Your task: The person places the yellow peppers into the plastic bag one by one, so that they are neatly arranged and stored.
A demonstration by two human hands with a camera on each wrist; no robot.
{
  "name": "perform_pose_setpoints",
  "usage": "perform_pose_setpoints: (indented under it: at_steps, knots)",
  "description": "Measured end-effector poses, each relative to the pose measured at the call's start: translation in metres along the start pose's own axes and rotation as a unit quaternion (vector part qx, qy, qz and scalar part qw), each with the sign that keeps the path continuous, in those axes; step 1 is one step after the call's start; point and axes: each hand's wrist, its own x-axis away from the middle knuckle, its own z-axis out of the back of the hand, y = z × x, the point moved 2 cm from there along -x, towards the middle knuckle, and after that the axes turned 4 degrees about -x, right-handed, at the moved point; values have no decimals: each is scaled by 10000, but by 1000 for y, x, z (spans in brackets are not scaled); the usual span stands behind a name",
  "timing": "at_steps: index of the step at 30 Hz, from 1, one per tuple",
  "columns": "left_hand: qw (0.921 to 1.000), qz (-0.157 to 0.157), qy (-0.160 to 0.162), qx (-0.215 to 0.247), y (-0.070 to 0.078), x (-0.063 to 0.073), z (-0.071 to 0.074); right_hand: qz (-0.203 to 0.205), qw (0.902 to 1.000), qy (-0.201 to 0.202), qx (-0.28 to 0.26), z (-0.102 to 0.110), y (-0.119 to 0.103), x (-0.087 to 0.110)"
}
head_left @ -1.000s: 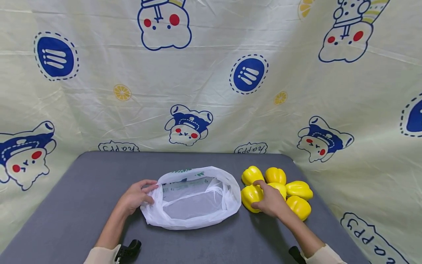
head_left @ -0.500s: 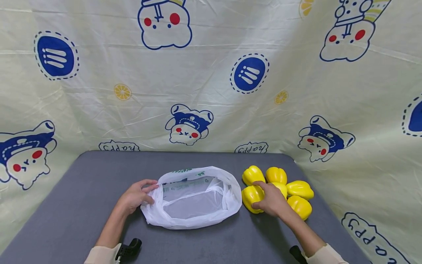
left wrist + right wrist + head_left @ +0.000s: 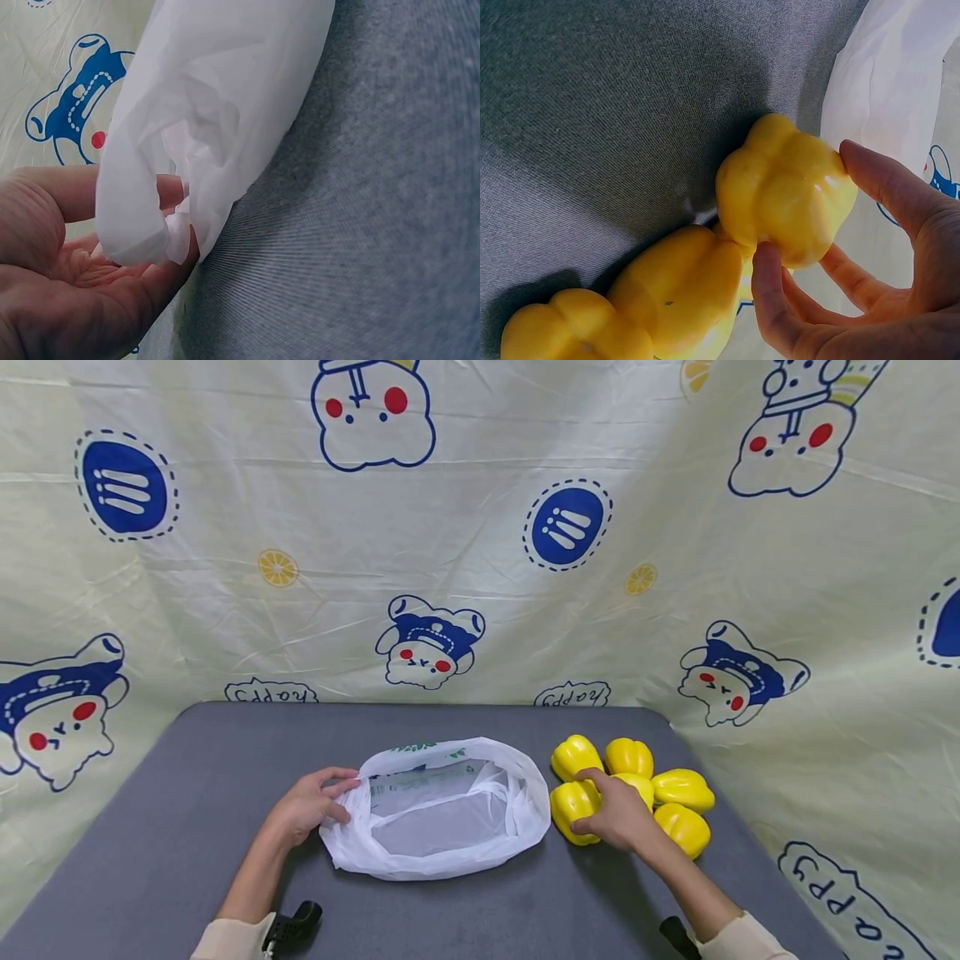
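A white plastic bag [image 3: 438,867] with green print sits mouth up at the middle of the table, its rim folded outward. My left hand [image 3: 306,808] holds the left end of that rim. In the left wrist view, thumb and fingers lie to either side of the folded plastic [image 3: 217,82], which hides some fingertips. To the bag's right, my right hand [image 3: 621,814] grips a yellow bell pepper [image 3: 784,187] from above, thumb and fingers spread around its sides. This pepper is the one nearest the bag and stands beside its right edge.
Several more yellow bell peppers cluster around the right hand, including one behind [image 3: 628,758], one lying sideways [image 3: 684,791] and one at the front right [image 3: 684,831]. The grey table [image 3: 247,743] ends at a cartoon-printed cloth [image 3: 480,527] behind.
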Motion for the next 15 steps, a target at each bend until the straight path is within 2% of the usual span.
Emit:
perform_pose_setpoints:
  at_steps: [7, 15]
  knots:
    - [10000, -23, 8, -10, 1, -1, 0, 140, 9999, 93, -11, 5, -3, 0]
    - [9999, -54, -55, 85, 2, 2, -1, 176, 9997, 152, -10, 20, -12, -1]
